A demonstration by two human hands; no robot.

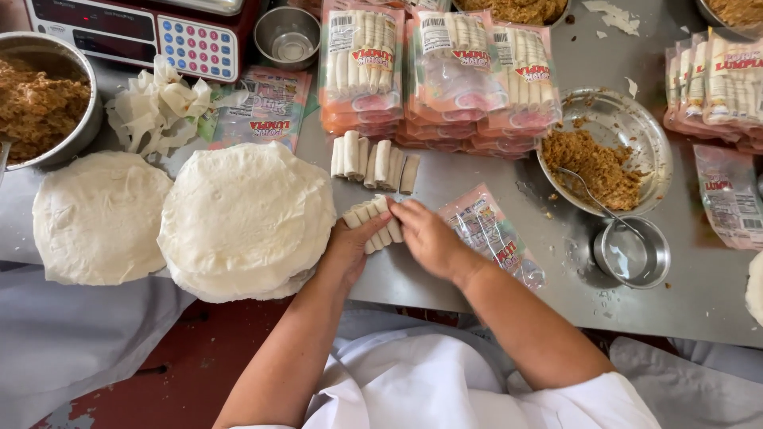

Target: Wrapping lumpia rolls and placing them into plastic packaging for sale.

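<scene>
A small row of white rolled spring rolls [372, 216] lies on the steel table [477, 270] in front of me. My left hand [346, 251] presses against the row's near left side and my right hand [425, 237] covers its right end, both gripping the row together. An empty clear printed plastic bag [494, 237] lies just right of my right hand. Several more rolls [373, 163] lie loose behind the row. A stack of round white wrappers [245, 218] sits immediately left of my left hand.
Stacks of packed roll bags [441, 71] stand behind. A steel bowl of brown filling with a spoon [604, 155] and a small steel water cup [632, 253] are at right. A second wrapper stack [97, 216], a filling pot [40, 99] and a scale [135, 32] are at left.
</scene>
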